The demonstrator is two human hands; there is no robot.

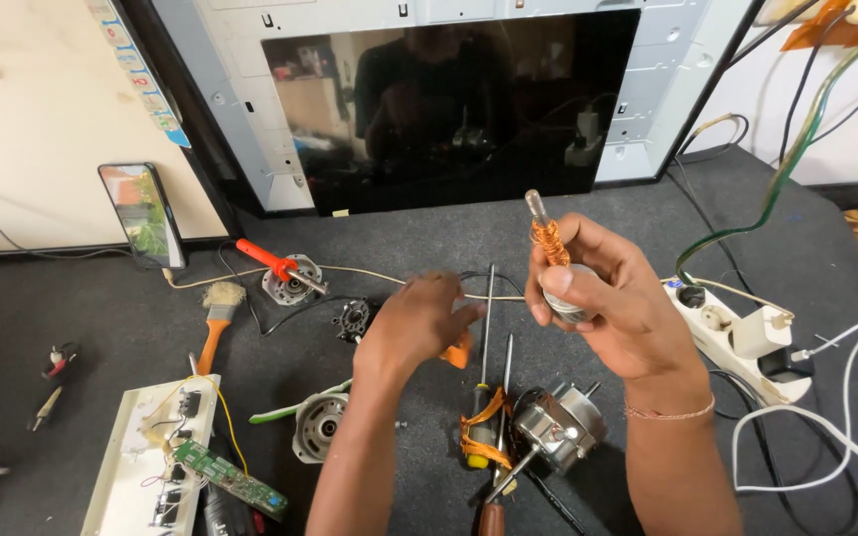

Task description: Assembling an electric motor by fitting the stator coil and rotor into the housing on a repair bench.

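My right hand (613, 298) is raised above the grey work mat (101, 318) and grips a small round metal part (563, 298) with a clear-handled tool wrapped in copper wire (546, 238) sticking up from it. My left hand (414, 323) reaches down to the mat, fingers curled on an orange-handled tool (459, 349). Just below my hands lie a small fan motor (558, 427) and screwdrivers bound with an orange strap (484, 417).
A dark panel in a white frame (449, 109) leans at the back. On the mat lie a phone (141, 213), a brush (215, 318), an orange screwdriver (270, 260), a motor housing (320, 425), a circuit board on a white case (166, 457) and a white power strip (732, 333).
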